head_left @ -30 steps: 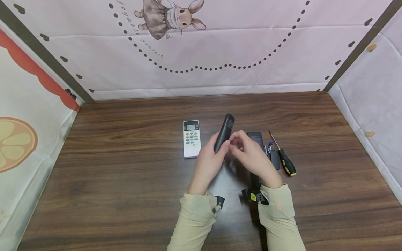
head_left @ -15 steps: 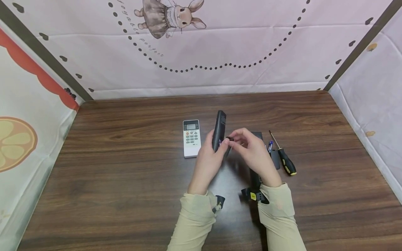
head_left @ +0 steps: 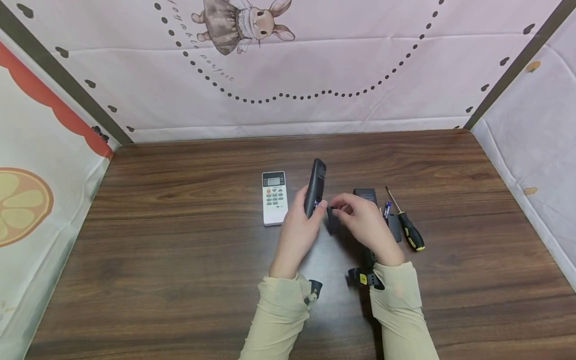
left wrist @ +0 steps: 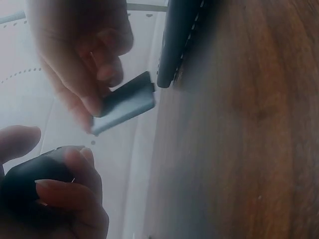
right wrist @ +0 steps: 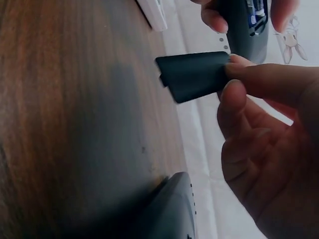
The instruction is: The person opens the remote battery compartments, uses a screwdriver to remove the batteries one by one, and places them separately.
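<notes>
My left hand grips a black remote control, its upper end pointing away from me. In the right wrist view its battery compartment lies uncovered, with batteries inside. Between thumb and fingertips my right hand pinches a small black battery cover with a little tab on one edge. The cover is held just to the right of the remote, apart from it, above the table. The left wrist view shows the same cover hanging from the right fingers.
A white remote control lies left of the hands. Partly hidden by the right hand is another black remote. Beside it are loose batteries, a dark flat cover and a black-and-yellow screwdriver. Fabric walls border the wooden table.
The battery cover has come off the black remote, and the right hand has drawn it away to the right. The left hand has tilted the remote slightly leftward.
</notes>
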The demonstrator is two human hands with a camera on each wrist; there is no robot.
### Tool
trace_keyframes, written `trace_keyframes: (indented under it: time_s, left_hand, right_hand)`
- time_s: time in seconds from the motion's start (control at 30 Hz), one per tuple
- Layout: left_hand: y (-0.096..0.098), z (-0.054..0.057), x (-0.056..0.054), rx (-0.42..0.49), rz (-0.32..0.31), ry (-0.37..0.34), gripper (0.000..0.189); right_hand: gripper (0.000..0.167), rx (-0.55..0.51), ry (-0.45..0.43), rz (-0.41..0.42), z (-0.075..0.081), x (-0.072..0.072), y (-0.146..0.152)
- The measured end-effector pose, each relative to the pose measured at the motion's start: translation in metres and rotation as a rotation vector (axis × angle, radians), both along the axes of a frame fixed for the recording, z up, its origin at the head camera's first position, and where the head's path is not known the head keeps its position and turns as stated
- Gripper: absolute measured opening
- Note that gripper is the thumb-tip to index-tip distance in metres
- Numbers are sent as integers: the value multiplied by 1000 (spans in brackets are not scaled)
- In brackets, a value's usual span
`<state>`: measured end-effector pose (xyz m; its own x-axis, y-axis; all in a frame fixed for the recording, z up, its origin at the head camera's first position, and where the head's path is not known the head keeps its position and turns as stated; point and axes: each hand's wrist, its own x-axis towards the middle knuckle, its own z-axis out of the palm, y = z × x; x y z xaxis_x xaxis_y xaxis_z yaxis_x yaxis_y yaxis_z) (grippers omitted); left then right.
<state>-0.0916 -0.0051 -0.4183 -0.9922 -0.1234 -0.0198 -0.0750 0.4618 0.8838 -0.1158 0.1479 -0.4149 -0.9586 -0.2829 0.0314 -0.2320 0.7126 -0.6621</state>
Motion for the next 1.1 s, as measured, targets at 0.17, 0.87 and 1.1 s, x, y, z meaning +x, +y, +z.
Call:
trace_keyframes:
  time_s: [0.17, 0.87, 1.1]
  left_hand:
    - [1, 0, 0, 6, -11, -3, 52]
    - [3, -1, 0, -2, -22, -41, 53]
    - [4, -1, 0, 5, -29, -53, 52]
  right_hand:
    - [15, 31, -71, 23, -6, 0, 1]
    - [21, 160, -86, 77, -9, 0, 2]
    - [20, 209, -66, 22, -9, -1, 4]
